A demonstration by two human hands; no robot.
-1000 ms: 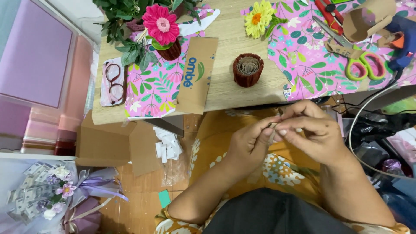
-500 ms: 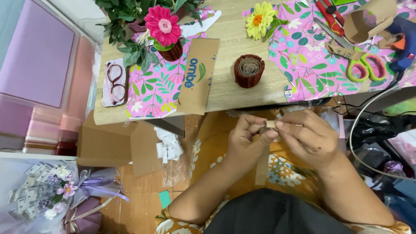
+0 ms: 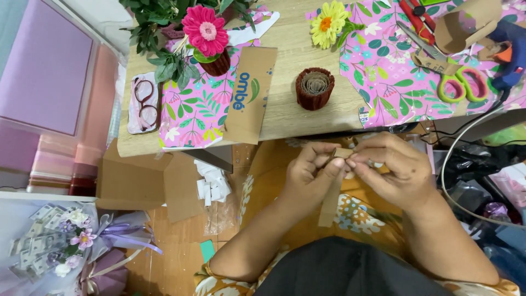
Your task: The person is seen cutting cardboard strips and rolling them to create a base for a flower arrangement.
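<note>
My left hand [image 3: 309, 178] and my right hand [image 3: 386, 170] meet over my lap, just below the table edge. Both pinch a long strip of brown corrugated cardboard [image 3: 330, 203]. Its top end is rolled between my fingertips and its loose end hangs down over my patterned skirt. On the wooden table [image 3: 290, 118] above my hands stands a dark red coiled cardboard pot [image 3: 315, 87]. A pink paper flower [image 3: 204, 30] in a similar pot stands further left.
A yellow paper flower [image 3: 327, 24], green-handled scissors [image 3: 457, 74], red pliers [image 3: 416, 13], a blue glue gun [image 3: 509, 46] and cardboard scraps lie at the table's right. Glasses [image 3: 143, 101] and a flat cardboard piece [image 3: 247, 96] lie left. A bouquet [image 3: 60, 241] rests on the floor.
My hands have kept working the strip's top end, shifting slightly lower and rolling it tighter. More of the strip now hangs visibly below my left hand.
</note>
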